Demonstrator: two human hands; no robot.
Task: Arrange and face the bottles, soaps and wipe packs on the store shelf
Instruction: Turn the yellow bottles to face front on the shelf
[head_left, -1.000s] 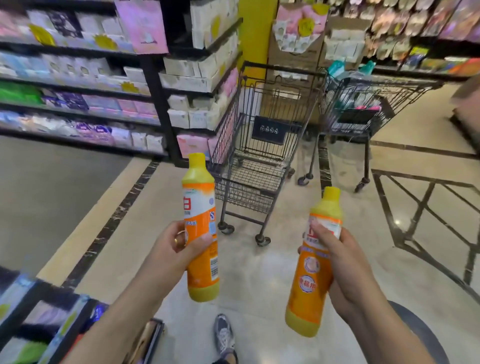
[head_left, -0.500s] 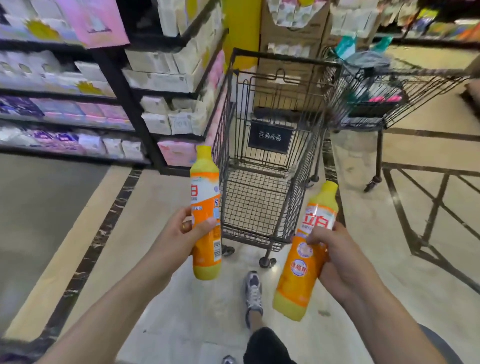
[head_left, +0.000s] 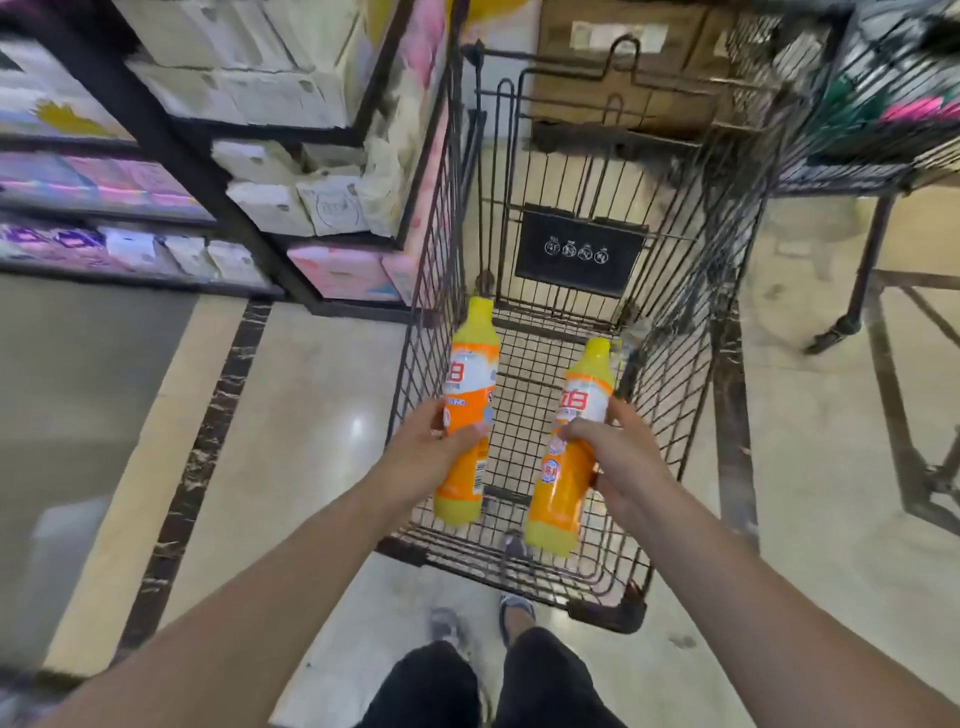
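Note:
I hold two orange bottles with yellow caps and bases over a black wire shopping cart (head_left: 675, 395). My left hand (head_left: 426, 452) grips the left bottle (head_left: 467, 415) round its middle, upright, at the cart's left wall. My right hand (head_left: 618, 452) grips the right bottle (head_left: 571, 447) round its label, slightly tilted, above the cart's basket. The cart's basket looks bare of goods.
Store shelves (head_left: 156, 135) with white and pink packs stand at the left. A second cart (head_left: 872, 114) holding goods stands at the upper right. A cardboard box (head_left: 613, 67) sits behind the near cart. My legs and shoes (head_left: 514, 613) show below on the glossy floor.
I have stepped forward to the cart. Both hands have carried the bottles from in front of it to over its basket, and the bottles have come closer together.

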